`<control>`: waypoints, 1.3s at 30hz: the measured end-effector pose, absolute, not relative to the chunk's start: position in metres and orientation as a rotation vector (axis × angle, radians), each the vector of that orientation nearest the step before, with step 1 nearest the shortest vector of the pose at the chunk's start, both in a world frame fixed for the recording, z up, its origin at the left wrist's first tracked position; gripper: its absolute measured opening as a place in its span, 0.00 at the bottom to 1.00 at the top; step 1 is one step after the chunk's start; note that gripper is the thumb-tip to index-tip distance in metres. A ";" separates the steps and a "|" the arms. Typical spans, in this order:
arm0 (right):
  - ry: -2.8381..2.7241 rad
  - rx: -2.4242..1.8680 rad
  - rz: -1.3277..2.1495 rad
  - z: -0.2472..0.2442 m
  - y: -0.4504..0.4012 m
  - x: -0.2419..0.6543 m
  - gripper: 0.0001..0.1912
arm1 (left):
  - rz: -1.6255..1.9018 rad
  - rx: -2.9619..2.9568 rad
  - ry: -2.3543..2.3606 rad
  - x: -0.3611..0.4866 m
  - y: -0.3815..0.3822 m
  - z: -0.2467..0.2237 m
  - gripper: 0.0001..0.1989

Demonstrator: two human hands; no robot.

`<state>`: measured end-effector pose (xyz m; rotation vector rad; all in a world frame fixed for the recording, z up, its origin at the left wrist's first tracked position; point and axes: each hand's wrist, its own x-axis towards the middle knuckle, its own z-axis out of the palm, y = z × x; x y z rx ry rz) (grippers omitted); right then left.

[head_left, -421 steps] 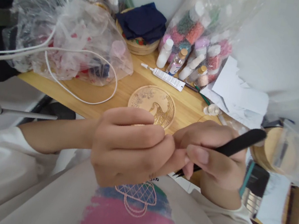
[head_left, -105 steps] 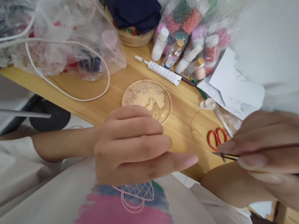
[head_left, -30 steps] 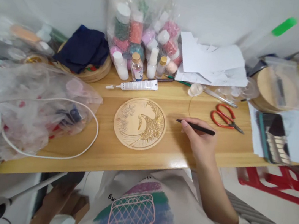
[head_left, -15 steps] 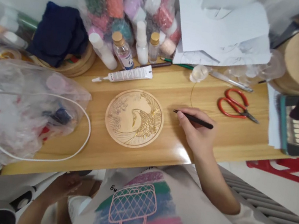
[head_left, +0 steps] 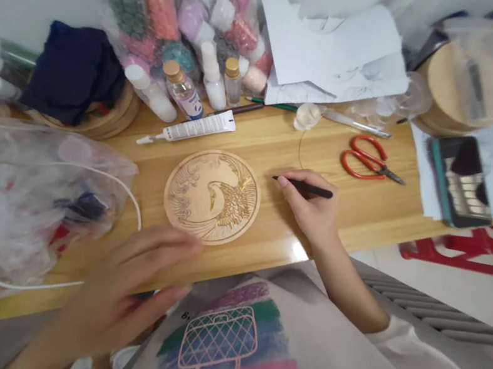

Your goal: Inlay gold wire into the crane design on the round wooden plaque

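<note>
A round wooden disc (head_left: 200, 192) carved with a bird, partly lined in gold, lies flat on the wooden table. My right hand (head_left: 312, 205) rests to the right of the disc, its fingers closed round black tweezers (head_left: 310, 188) whose tip points left towards the disc without touching it. My left hand (head_left: 128, 284), blurred by motion, is over the table's front edge at the lower left of the disc. Its thumb and fingers are apart and nothing shows between them. A thin golden wire (head_left: 301, 149) lies on the table behind my right hand, by a small clear spool (head_left: 307, 117).
Red-handled pliers (head_left: 365, 159) and a phone (head_left: 461, 181) lie to the right. Behind the disc are a white tube (head_left: 199, 128), small bottles (head_left: 184, 91) and papers (head_left: 336, 54). Plastic bags (head_left: 9, 200) and a white cable (head_left: 28, 286) cover the left side.
My left hand has risen from beside my lap to the table edge near the disc. The view has shifted a little to the right; my right hand still holds the black tweezers.
</note>
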<state>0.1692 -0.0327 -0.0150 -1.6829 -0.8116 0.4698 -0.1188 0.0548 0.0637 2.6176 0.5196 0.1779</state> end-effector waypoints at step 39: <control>-0.857 -1.800 0.327 -0.010 -0.030 0.168 0.02 | 0.390 2.902 0.068 -0.025 0.074 0.005 0.17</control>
